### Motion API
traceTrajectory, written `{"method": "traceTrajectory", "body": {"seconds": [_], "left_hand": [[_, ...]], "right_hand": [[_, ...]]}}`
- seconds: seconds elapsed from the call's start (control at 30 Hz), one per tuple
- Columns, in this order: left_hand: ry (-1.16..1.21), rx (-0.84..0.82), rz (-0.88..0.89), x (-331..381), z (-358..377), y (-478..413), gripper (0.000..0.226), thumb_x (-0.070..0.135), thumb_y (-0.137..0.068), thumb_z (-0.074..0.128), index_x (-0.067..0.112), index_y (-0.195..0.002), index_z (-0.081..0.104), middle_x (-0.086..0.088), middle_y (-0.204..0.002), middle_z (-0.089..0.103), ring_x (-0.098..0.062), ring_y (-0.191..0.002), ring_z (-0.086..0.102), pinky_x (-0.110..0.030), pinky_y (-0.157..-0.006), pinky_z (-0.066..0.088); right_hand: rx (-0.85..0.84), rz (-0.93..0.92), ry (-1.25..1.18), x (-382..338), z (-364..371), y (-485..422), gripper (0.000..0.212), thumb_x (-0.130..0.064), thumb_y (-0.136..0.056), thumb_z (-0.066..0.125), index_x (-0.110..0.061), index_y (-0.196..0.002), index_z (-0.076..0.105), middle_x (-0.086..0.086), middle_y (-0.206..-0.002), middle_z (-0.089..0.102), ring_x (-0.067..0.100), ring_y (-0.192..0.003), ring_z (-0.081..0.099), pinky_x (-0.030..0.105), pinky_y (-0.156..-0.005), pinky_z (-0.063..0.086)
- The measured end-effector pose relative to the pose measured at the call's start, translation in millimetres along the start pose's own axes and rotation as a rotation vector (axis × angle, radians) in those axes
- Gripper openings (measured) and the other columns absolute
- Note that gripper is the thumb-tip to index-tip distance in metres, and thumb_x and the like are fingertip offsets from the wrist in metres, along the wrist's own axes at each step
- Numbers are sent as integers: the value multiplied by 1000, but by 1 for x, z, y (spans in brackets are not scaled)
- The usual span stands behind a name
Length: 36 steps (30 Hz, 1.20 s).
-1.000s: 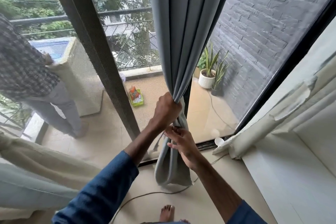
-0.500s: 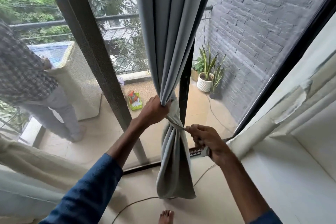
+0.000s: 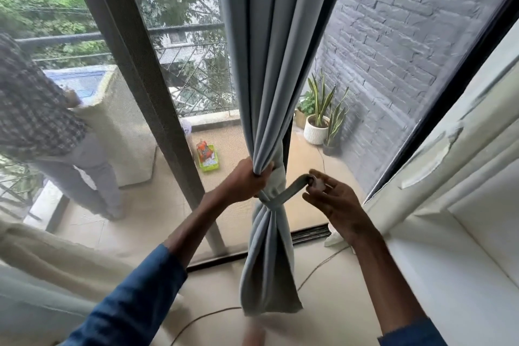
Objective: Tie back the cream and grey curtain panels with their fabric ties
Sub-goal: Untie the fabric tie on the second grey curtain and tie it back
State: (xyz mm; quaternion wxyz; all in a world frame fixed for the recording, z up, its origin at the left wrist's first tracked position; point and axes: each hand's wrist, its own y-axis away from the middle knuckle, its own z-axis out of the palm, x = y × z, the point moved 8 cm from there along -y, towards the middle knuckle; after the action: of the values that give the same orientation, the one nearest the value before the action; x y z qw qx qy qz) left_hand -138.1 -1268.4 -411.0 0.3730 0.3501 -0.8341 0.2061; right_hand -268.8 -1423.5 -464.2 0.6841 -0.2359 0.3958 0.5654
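I am gripping the gathered grey curtain (image 3: 266,78) with my left hand (image 3: 247,181), fingers curling round its folds, in front of the window (image 3: 196,78). My right hand (image 3: 337,202) is pinching the end of the tie (image 3: 290,191), which is looping round the curtain just below.

Nothing legible appears anywhere in view: no words, labels, brand names, numbers or signs. The only printed surface is the orange packet (image 3: 202,150) lying in the green tray (image 3: 210,168) on the balcony floor (image 3: 233,146). Its coloured markings are too small and blurred to read.
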Motion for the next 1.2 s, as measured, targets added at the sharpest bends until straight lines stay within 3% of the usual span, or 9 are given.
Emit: {"method": "traceTrajectory", "body": {"seconds": [0.2,0.33,0.37,0.43,0.53,0.73,0.83,0.97,1.2], "left_hand": [[4,-11,-5,2,5,3,34,22,-103,48,-2,-79,51,4,-57,46,-4,-44,39,-16,-43,31],[-8,-8,23,7,2,7,31,18,-102,49,14,-72,45,5,-60,47,-3,-48,44,-16,-45,33],[-11,-14,26,7,3,7,28,18,-102,49,15,-74,48,3,-63,51,-3,-52,48,-17,-46,36],[-2,-38,24,8,5,10,22,24,-101,47,9,-87,55,-7,-77,63,-18,-68,62,-35,-56,51],[-6,-39,4,7,3,12,28,32,-96,44,7,-95,57,-13,-87,67,-32,-80,66,-51,-67,55],[-20,-29,-27,9,2,11,33,34,-87,44,7,-95,59,-14,-88,68,-33,-79,67,-51,-67,56],[-21,-52,-47,8,2,10,30,31,-83,46,5,-93,58,-16,-86,67,-36,-79,66,-53,-67,55],[-7,-43,-80,2,-8,8,28,28,-85,48,3,-92,58,-19,-86,66,-39,-81,65,-53,-67,54],[73,-108,-91,6,-8,10,16,6,-90,55,1,-103,63,-19,-98,68,-33,-93,67,-47,-78,58]], "right_hand": [[-120,-96,239,-19,34,-18,59,15,-77,72,-2,-132,56,23,-117,66,27,-107,64,45,-101,53],[-44,-240,361,-25,46,-26,29,-6,-88,67,-3,-116,66,26,-101,68,32,-91,66,45,-83,62],[-10,-279,404,-26,48,-28,20,-11,-91,66,-8,-110,70,23,-93,69,30,-82,66,42,-74,63],[87,-421,616,-35,50,-27,9,-18,-94,69,-19,-99,76,10,-84,71,19,-71,63,31,-59,59],[251,-688,959,-50,58,-17,8,-24,-90,77,-26,-98,79,-3,-95,61,12,-83,61,23,-62,50],[268,-978,1024,-44,82,0,16,1,-87,76,-8,-100,76,0,-98,69,15,-86,68,38,-68,58],[207,-993,1020,-33,84,0,21,4,-89,73,-2,-109,74,5,-109,73,17,-99,71,41,-80,60],[-10,-1027,1150,-19,94,-2,33,5,-91,69,2,-123,68,14,-130,66,21,-124,63,34,-100,53],[-275,-892,1331,-33,109,-10,25,-10,-102,52,-8,-124,64,2,-121,67,14,-102,67,22,-74,54]]}}
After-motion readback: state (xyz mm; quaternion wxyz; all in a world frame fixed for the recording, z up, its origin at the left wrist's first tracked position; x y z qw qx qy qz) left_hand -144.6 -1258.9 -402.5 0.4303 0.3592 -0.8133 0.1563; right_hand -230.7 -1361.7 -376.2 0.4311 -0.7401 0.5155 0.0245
